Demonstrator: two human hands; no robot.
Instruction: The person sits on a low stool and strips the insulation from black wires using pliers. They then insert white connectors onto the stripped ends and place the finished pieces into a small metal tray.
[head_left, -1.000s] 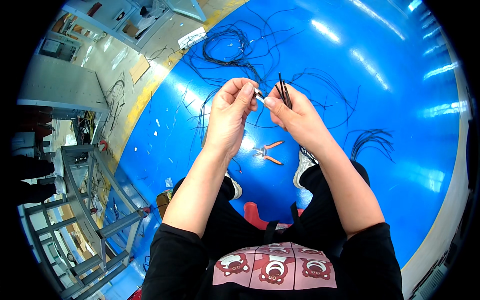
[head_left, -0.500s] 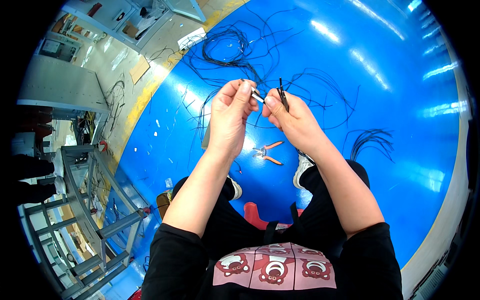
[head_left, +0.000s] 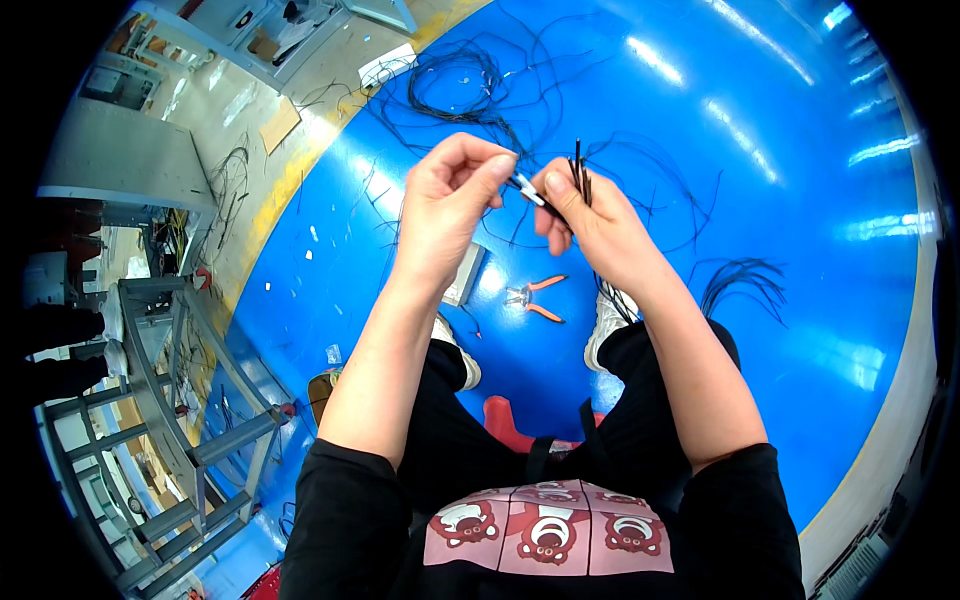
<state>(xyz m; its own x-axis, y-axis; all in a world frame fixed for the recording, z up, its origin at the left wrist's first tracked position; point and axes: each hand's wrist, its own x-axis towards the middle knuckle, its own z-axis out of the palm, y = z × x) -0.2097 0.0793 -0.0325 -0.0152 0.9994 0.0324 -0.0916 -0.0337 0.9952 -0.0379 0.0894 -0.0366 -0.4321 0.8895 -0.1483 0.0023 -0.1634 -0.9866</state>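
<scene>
Both hands are raised in front of me above a glossy blue floor (head_left: 780, 200). My left hand (head_left: 448, 205) pinches one end of a small black and white connector piece (head_left: 527, 186) between thumb and forefinger. My right hand (head_left: 590, 222) holds the other end of that piece with its thumb and also grips a short bundle of thin black wires (head_left: 579, 170) that stick up above the fingers. The two hands nearly touch at the piece.
Orange-handled pliers (head_left: 535, 298) and a small grey box (head_left: 464, 275) lie on the floor below my hands. Tangled black wires (head_left: 470, 90) spread at the top, another bunch of black wires (head_left: 745, 280) at the right. A grey metal rack (head_left: 170, 400) stands at the left. My white shoes (head_left: 608, 325) rest on the floor.
The hands have stayed close together at the same height. My left fingers have shifted slightly on the small piece; the wire bundle in my right hand stands a little more upright.
</scene>
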